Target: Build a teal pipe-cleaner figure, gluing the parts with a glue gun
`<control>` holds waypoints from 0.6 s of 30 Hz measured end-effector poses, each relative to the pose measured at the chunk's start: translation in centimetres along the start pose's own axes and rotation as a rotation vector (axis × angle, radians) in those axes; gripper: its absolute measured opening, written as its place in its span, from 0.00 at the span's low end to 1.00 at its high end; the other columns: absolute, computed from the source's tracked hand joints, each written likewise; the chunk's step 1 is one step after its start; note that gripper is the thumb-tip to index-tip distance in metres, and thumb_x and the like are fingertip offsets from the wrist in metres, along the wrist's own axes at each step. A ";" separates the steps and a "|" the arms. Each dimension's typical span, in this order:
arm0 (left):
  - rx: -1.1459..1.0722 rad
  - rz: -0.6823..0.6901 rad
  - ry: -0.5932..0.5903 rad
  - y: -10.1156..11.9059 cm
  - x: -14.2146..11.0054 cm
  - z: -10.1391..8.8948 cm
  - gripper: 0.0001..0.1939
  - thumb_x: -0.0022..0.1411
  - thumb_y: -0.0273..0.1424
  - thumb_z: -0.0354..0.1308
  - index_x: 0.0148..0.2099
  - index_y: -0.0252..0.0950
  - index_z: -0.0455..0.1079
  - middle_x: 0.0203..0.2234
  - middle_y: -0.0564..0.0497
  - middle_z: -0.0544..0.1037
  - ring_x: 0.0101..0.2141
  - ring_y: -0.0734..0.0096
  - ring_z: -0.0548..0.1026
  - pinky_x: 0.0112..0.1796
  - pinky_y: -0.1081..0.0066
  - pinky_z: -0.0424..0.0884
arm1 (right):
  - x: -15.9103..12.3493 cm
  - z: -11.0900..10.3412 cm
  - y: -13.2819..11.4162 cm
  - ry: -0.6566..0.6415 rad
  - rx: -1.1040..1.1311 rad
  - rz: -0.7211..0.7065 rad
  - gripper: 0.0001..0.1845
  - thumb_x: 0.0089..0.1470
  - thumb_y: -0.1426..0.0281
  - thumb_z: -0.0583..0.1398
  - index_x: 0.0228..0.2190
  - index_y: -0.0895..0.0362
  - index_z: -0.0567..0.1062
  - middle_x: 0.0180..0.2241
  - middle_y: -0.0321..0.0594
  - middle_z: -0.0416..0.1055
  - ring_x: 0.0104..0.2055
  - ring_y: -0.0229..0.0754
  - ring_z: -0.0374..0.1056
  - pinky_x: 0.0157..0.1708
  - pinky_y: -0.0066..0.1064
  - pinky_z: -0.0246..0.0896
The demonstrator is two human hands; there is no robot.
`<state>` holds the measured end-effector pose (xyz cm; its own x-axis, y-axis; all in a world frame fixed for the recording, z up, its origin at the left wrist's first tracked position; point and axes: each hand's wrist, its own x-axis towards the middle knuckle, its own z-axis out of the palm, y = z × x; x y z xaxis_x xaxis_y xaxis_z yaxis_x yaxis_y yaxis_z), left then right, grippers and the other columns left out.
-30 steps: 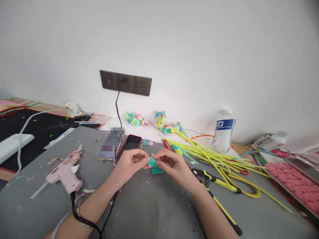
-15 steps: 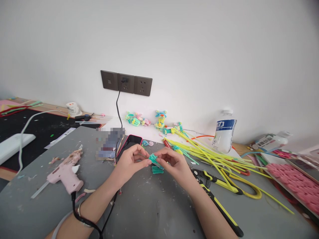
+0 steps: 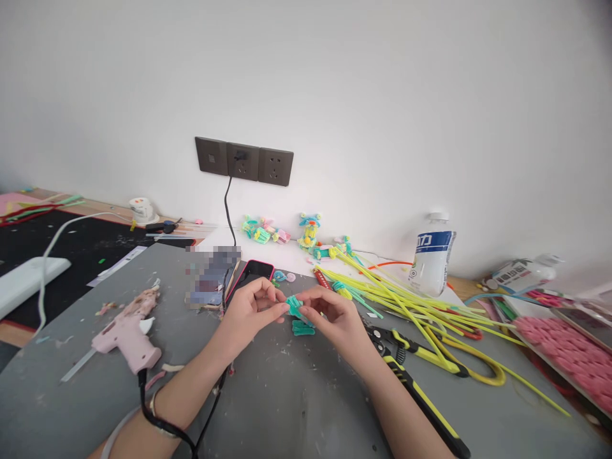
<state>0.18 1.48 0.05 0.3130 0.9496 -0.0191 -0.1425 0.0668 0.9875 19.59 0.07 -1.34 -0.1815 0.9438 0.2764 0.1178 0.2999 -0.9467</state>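
Between my fingertips, over the grey work surface (image 3: 287, 408), is a small bundle of teal pipe cleaners (image 3: 294, 305). My left hand (image 3: 251, 312) pinches its left side with thumb and forefinger. On the other side my right hand (image 3: 332, 319) grips it, fingers closed and partly covering it. Just below the bundle lies a second short teal pipe-cleaner piece (image 3: 303, 327) on the surface. A phone with a pink edge (image 3: 253, 273) rests behind my left hand. Long yellow pipe cleaners (image 3: 406, 299) spread out to the right of my right hand.
A pink hot glue gun (image 3: 127, 338) lies at left, its black cable running beneath my left forearm. Yellow-and-black pliers (image 3: 421, 395) lie beside my right forearm. Small pipe-cleaner figures (image 3: 310, 231) and a white bottle (image 3: 430, 261) stand near the wall. Pink pipe cleaners (image 3: 564, 350) fill the right side.
The teal bundle has turned slightly between my fingers. Both hands stay in nearly the same place, and the whole view has shifted a little.
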 end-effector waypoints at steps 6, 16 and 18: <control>0.005 0.015 0.012 0.0 -0.1 0.0 0.19 0.52 0.35 0.70 0.27 0.36 0.60 0.30 0.54 0.74 0.29 0.75 0.73 0.31 0.74 0.75 | -0.1 0.1 -0.3 0.009 0.011 0.000 0.13 0.55 0.58 0.66 0.36 0.55 0.81 0.28 0.38 0.70 0.29 0.40 0.64 0.28 0.31 0.61; 0.019 0.035 0.023 -0.4 0.1 -0.3 0.20 0.51 0.36 0.71 0.25 0.36 0.60 0.30 0.53 0.76 0.27 0.75 0.75 0.32 0.72 0.75 | 0.0 0.1 0.0 0.004 0.048 -0.018 0.12 0.56 0.58 0.66 0.36 0.54 0.80 0.27 0.37 0.69 0.29 0.40 0.64 0.28 0.31 0.62; 0.025 0.035 0.029 -0.3 0.1 -0.2 0.20 0.50 0.36 0.71 0.25 0.36 0.60 0.30 0.53 0.76 0.26 0.75 0.74 0.31 0.71 0.75 | 0.0 0.1 0.0 0.001 0.062 -0.014 0.12 0.55 0.58 0.66 0.36 0.54 0.80 0.27 0.37 0.69 0.29 0.39 0.63 0.28 0.31 0.62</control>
<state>0.02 1.60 -0.24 0.2812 0.9596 0.0114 -0.1289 0.0260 0.9913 19.51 0.07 -1.31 -0.1816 0.9397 0.2898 0.0546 0.3039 -0.9511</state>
